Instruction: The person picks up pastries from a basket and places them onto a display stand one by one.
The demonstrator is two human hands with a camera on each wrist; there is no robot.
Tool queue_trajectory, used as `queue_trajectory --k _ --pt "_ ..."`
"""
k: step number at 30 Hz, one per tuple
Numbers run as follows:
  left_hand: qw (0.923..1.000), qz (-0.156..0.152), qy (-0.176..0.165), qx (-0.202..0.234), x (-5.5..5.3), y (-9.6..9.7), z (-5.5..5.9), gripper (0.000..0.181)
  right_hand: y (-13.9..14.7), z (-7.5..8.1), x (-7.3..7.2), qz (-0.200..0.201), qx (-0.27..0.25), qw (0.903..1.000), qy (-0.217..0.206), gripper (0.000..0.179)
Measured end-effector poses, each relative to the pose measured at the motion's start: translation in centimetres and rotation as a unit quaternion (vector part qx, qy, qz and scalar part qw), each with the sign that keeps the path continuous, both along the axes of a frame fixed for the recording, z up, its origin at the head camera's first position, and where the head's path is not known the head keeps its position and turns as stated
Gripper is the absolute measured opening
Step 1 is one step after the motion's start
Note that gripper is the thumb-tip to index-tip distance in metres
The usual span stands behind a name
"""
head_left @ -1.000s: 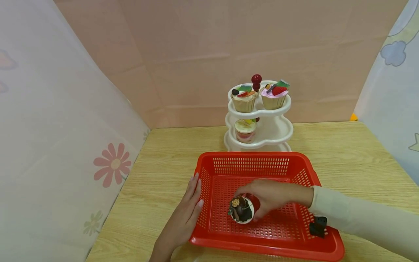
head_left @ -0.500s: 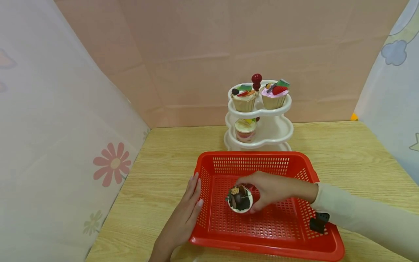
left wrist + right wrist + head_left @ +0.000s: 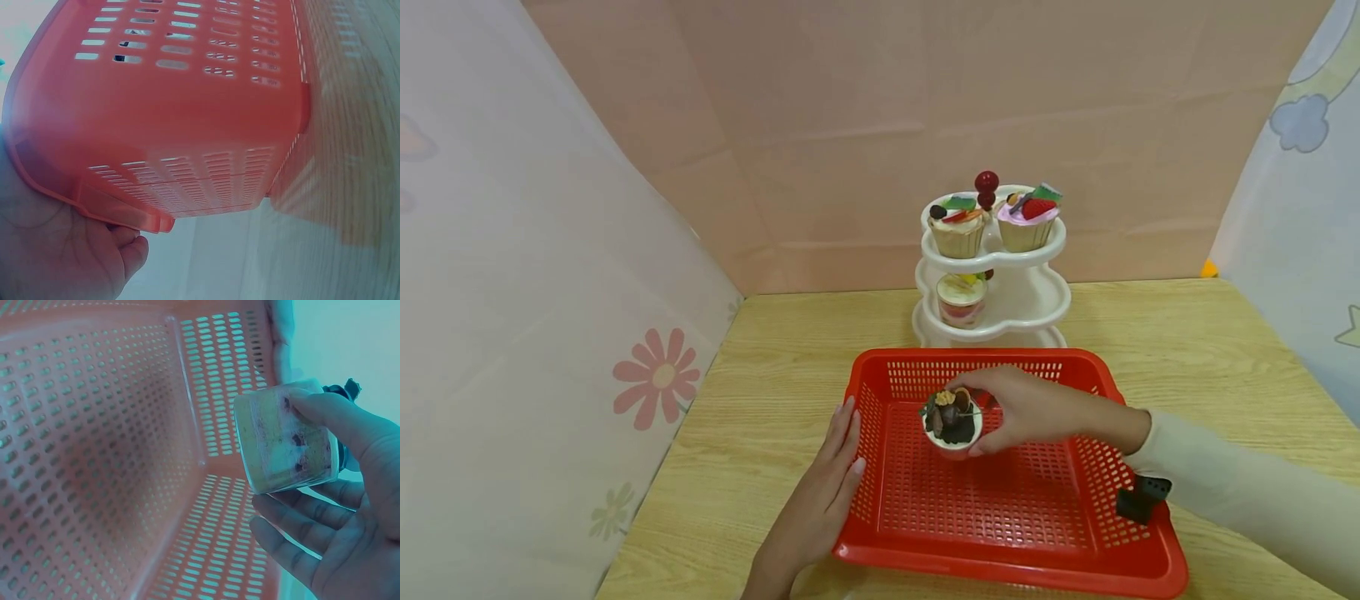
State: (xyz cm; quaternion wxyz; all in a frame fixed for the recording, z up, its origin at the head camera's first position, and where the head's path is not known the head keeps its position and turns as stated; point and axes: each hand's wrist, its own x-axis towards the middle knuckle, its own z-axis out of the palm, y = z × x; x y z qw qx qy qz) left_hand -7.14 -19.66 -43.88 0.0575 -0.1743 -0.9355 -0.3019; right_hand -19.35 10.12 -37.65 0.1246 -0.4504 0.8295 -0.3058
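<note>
My right hand [image 3: 1026, 408] holds a clear dessert cup [image 3: 284, 437] between thumb and fingers, raised over the red plastic basket [image 3: 1000, 571]. Dark chocolate pieces and a walnut-like bit top the white cream of this dessert cup [image 3: 953, 423]. Through its side, the right wrist view shows pale layers with dark red spots. My left hand [image 3: 816, 492] lies along the basket's left rim with its fingers straight. In the left wrist view, the palm [image 3: 56, 250] of that hand is against the rim, and part of the fingers is hidden behind it.
Behind the basket stands a white tiered stand [image 3: 1030, 304]. Two cupcakes, one cream-topped [image 3: 957, 233] and one pink-topped [image 3: 1027, 225], sit on its top tier. A layered dessert cup [image 3: 961, 300] is on the tier below. The wooden table [image 3: 805, 358] meets curtain-like walls.
My right hand has lifted the dessert cup and moved it away from me, toward the basket's far side. The left hand has stayed at the rim.
</note>
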Motion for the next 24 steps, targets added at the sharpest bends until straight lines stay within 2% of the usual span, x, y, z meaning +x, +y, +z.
queue_trajectory --k 5,7,9,13,16,20,24 --pt "1.0 -0.003 0.009 0.002 0.0 0.0 0.0 0.056 0.8 0.9 -0.5 -0.025 -0.008 0.9997 0.002 0.063" --pt "0.9999 -0.003 0.009 0.005 0.0 0.0 -0.1 0.056 1.2 1.3 -0.7 -0.035 -0.011 0.9992 0.015 0.065" --pt "0.9999 -0.002 0.007 0.008 0.0 -0.1 -0.1 0.056 1.5 1.6 -1.0 -0.044 -0.018 0.9979 0.045 0.069" --pt "0.9999 -0.001 0.001 0.015 0.0 -0.1 0.0 0.055 2.1 2.2 -1.5 -0.055 -0.053 0.9939 0.08 0.075" --pt "0.9999 0.0 0.001 0.016 0.0 -0.1 0.0 0.055 2.6 2.7 -1.7 -0.061 -0.069 0.9937 0.064 0.072" --pt "0.9998 -0.001 0.0 0.018 0.1 0.0 0.0 0.056 3.5 3.4 -1.7 -0.079 -0.065 0.9942 0.034 0.067" --pt "0.9998 -0.001 -0.003 0.02 0.1 0.0 0.0 0.057 4.5 4.0 -2.0 -0.103 -0.058 0.9923 0.037 0.065"
